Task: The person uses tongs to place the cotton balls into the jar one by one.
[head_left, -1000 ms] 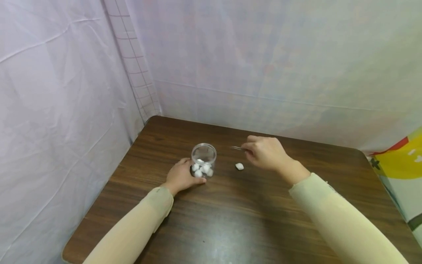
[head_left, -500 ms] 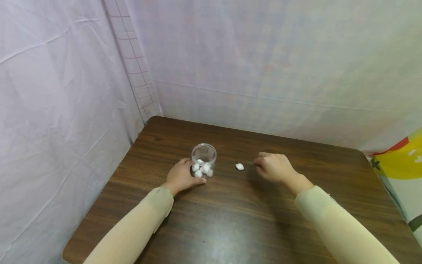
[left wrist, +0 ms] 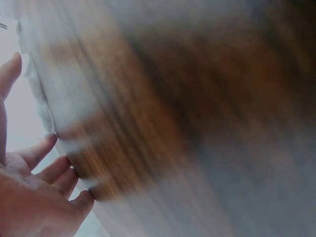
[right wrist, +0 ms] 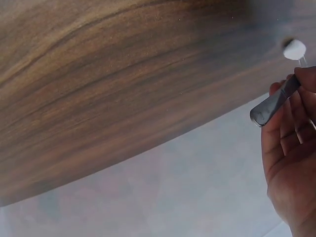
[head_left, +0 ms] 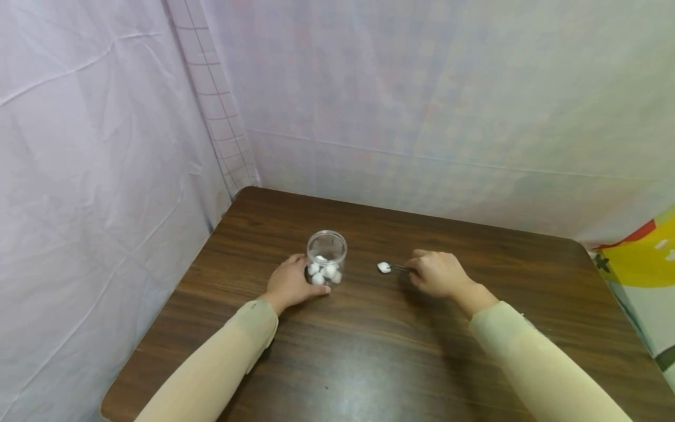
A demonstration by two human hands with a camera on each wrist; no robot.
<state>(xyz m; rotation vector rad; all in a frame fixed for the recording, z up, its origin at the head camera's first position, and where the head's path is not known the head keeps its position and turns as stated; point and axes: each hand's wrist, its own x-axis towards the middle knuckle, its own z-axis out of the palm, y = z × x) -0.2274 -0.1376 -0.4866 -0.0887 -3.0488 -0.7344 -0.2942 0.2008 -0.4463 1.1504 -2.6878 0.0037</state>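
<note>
A clear plastic jar [head_left: 327, 251] with several cotton balls [head_left: 318, 279] in its lower part stands upright on the table. My left hand [head_left: 291, 282] holds it from the left, thumb along the near side. In the left wrist view, the thumb and fingertips [left wrist: 49, 140] are spread at the jar's side. My right hand [head_left: 436, 273] pinches a pair of metal tweezers [right wrist: 271, 106] between thumb and fingers. Their tips point left and meet a single cotton ball [head_left: 384, 267] lying on the wood to the right of the jar.
The brown wood-grain table [head_left: 337, 346] has rounded corners. White cloth [head_left: 422, 105] hangs behind it and along the left side. At the far right, beyond the table's edge, is a yellow and red patterned cloth [head_left: 640, 258].
My right hand has come down and slightly right with the tweezers, then left, bringing their tips onto the lone cotton ball. The left hand and the jar have stayed in place.
</note>
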